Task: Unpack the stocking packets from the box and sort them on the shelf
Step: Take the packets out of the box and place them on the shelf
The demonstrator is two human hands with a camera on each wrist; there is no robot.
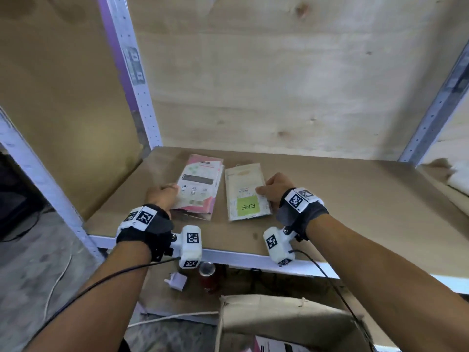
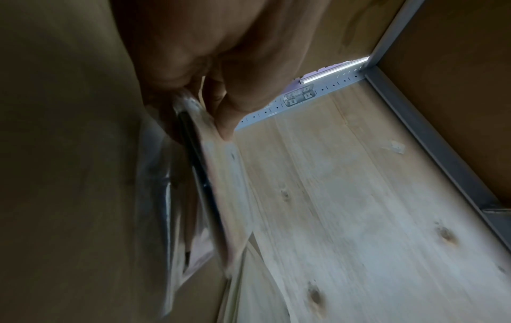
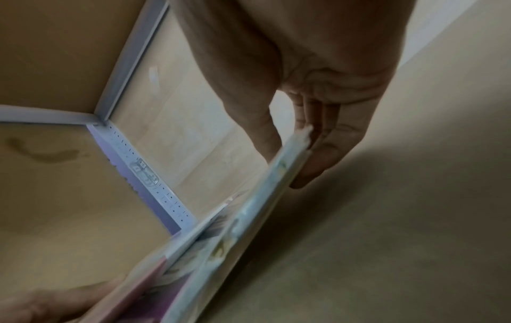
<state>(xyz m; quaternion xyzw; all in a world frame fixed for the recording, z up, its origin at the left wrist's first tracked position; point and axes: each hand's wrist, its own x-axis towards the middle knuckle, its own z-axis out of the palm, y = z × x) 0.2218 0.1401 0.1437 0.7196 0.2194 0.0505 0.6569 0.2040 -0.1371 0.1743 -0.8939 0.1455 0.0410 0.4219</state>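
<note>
The cardboard box [image 1: 284, 318] stands on the floor below the shelf [image 1: 355, 199], flaps open; a pink-edged packet [image 1: 269, 348] shows inside it at the lower edge of the head view. On the shelf board lie two stacks side by side, close but apart: the pink packets [image 1: 199, 184] to the left and the cream packets [image 1: 247, 196], green label uppermost, to the right. The left hand [image 1: 162, 194] pinches the left edge of the pink packets, thumb on top. The right hand [image 1: 275, 188] grips the right edge of the cream packets. Beneath the shelf edge stand a red can [image 1: 208, 275] and a white plug [image 1: 176, 280].
</note>
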